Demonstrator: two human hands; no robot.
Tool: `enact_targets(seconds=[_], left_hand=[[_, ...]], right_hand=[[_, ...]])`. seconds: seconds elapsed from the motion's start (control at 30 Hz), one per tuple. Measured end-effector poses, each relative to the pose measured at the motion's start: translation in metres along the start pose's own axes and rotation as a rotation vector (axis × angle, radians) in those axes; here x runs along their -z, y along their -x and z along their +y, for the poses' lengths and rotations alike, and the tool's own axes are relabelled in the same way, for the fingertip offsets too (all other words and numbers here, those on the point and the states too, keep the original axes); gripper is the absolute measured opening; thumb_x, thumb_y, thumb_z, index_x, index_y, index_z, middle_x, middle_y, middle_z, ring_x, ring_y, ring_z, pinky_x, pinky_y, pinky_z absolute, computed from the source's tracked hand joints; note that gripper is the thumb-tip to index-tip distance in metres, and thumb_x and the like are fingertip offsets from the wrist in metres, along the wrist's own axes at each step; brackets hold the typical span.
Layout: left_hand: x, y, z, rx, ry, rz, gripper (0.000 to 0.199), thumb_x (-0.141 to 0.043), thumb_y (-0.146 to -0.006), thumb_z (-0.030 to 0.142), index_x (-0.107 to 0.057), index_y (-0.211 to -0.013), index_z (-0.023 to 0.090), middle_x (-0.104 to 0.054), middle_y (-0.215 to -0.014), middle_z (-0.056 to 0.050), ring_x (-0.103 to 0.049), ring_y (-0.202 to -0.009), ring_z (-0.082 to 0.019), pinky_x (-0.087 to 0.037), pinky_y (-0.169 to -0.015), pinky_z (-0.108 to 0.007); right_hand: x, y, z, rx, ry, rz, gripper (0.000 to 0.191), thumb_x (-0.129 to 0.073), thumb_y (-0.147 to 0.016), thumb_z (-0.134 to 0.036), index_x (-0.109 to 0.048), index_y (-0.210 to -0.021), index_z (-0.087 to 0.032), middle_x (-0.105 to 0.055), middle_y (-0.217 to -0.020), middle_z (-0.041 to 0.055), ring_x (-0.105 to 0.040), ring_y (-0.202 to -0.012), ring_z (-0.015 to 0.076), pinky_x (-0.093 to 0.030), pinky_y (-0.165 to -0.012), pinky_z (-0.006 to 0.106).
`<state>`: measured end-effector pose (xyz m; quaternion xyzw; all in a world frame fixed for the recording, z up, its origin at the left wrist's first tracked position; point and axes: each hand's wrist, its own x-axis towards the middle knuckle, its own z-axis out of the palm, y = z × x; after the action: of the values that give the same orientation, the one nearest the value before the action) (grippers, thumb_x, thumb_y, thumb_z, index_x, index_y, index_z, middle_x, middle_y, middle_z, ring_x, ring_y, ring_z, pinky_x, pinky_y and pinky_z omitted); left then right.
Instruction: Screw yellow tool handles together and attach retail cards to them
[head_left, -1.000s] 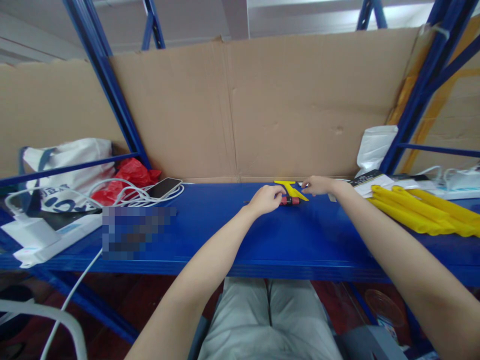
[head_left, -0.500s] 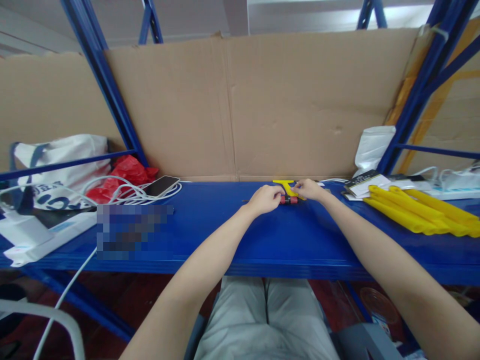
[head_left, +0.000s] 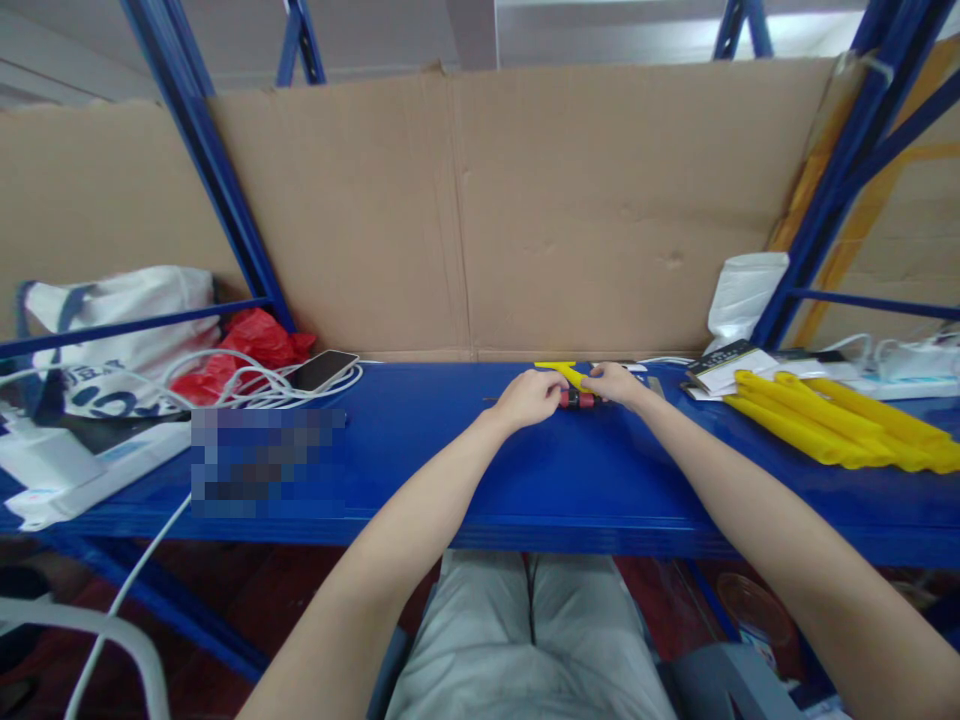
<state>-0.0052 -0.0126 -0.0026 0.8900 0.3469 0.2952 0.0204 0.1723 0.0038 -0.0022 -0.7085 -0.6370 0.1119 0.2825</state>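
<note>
Near the back of the table, my right hand [head_left: 615, 384] pinches the lower end of a yellow T-shaped piece [head_left: 572, 373], which sits tilted with its flat bar toward the cardboard. My left hand [head_left: 531, 399] is closed just left of it, its fingertips at the yellow stem; what they grip is hidden. A red-and-black handled tool [head_left: 577, 399], resembling a screwdriver, lies crosswise below the fingers. A thin dark tip shows left of my left hand, and the middle of the tool is covered by that hand.
Several yellow tubular pieces [head_left: 840, 420] and a black-and-white card [head_left: 731, 366] lie to the right. A phone [head_left: 325, 370], white cables, a red bag [head_left: 262, 345] and a power strip [head_left: 112, 470] are at left. Cardboard [head_left: 570, 210] stands behind the blue table [head_left: 420, 470].
The yellow T-shaped piece has tipped over to the left, its stem now lying flatter. My right hand has shifted slightly; my left hand stays nearly in place.
</note>
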Motion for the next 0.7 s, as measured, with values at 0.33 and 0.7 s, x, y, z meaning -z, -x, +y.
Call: enact_targets(seconds=[0.33,0.7], left_hand=[[-0.002,-0.009,0.003,0.54,0.675,0.097,0.031,-0.043,-0.083,0.01,-0.05,-0.113,0.011,-0.065,-0.101,-0.012,-0.061,-0.055,-0.008,-0.049,-0.052,-0.02],[-0.003,-0.013,-0.007,0.766,1.201,0.195,0.028,-0.044,-0.086,0.021,-0.042,-0.113,0.013,-0.063,-0.08,-0.007,-0.06,-0.049,-0.011,-0.051,-0.056,-0.027]], right_hand=[[0.013,0.013,-0.017,-0.024,-0.403,-0.116,0.016,-0.054,-0.078,-0.026,-0.058,-0.084,-0.012,-0.04,-0.043,-0.006,-0.033,-0.036,0.0049,-0.024,-0.036,0.018],[0.011,0.037,-0.042,0.128,-0.586,-0.438,0.016,-0.052,-0.079,-0.02,-0.056,-0.092,-0.013,-0.048,-0.048,-0.0056,-0.033,-0.035,0.0029,-0.025,-0.035,0.016]])
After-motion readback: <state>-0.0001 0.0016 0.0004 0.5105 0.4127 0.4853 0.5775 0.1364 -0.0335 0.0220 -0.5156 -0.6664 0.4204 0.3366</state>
